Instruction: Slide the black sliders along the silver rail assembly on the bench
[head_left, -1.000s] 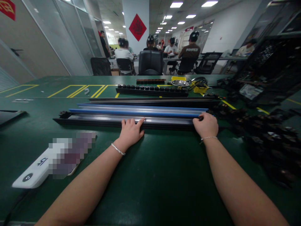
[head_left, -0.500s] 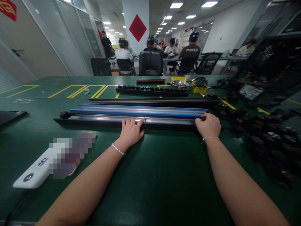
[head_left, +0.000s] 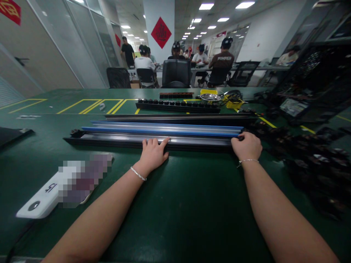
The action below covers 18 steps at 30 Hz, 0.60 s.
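A long black rail (head_left: 123, 145) with a shiny inner channel lies crosswise in front of me on the green table. My left hand (head_left: 154, 151) rests on its near wall around mid-length, fingers curled over the edge and the index finger stretched along the channel. At the rail's right end my right hand (head_left: 248, 147) is closed, with a small black part (head_left: 241, 138) showing between thumb and fingers; most of it is hidden. Another black part (head_left: 76, 134) sits in the left end of the channel. Just behind lies a blue-edged clear strip (head_left: 164, 128).
Further back are another black rail (head_left: 178, 117) and a rail filled with black parts (head_left: 178, 106). A heap of black parts (head_left: 315, 164) covers the right side. A metal dish (head_left: 210, 97) stands behind. At left lie a white device (head_left: 38, 204) and a phone (head_left: 94, 179).
My right hand has shifted slightly to the right along the rail's end. The left hand keeps its place on the rail.
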Tool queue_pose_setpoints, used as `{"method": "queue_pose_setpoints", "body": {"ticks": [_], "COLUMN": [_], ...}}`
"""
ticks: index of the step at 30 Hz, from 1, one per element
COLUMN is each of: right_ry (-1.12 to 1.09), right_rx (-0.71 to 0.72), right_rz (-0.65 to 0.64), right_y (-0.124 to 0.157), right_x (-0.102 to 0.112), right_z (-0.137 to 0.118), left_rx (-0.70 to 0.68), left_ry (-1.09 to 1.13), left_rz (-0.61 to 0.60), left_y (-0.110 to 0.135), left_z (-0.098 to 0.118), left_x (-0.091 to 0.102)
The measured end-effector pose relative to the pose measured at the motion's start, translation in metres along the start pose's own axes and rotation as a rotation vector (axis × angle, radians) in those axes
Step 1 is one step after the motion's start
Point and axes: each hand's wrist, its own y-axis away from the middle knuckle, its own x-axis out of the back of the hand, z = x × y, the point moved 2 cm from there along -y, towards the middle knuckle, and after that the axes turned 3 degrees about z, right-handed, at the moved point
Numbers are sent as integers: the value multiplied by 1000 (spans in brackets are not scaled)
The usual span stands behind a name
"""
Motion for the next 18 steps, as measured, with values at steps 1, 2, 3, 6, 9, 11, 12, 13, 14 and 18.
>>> {"method": "queue_pose_setpoints", "body": {"ticks": [1,2,3,6,9,11,12,13,14,18], "right_ry": [1,4,6,4,-5,-4,-3,-2,-1,-1], "right_rx": [-1,-3,-5,-12,-10,-7,-5,-4,-4,-17], "right_rz": [2,3,1,2,6,8,8,10,12,21], "right_y": [0,0,-1,-1,-2,-2,-2,-2,-2,-2], "right_x": [0,0,0,0,0,1,1,1,1,2], "right_z": [1,1,2,3,3,3,3,3,3,4], "left_rx": [1,2,4,0,-5,-4,-4,-2,-1,8], "left_ry": [0,0,0,-1,-7,-10,-10,-9,-7,2], "left_rz": [-1,-3,-4,1,2,1,2,1,-1,-21], "left_y": [0,0,0,0,0,0,0,0,0,0], "left_z": [0,0,0,0,-1,-1,-1,-1,0,0], "left_x": [0,0,-1,-1,-1,-1,-1,0,0,1]}}
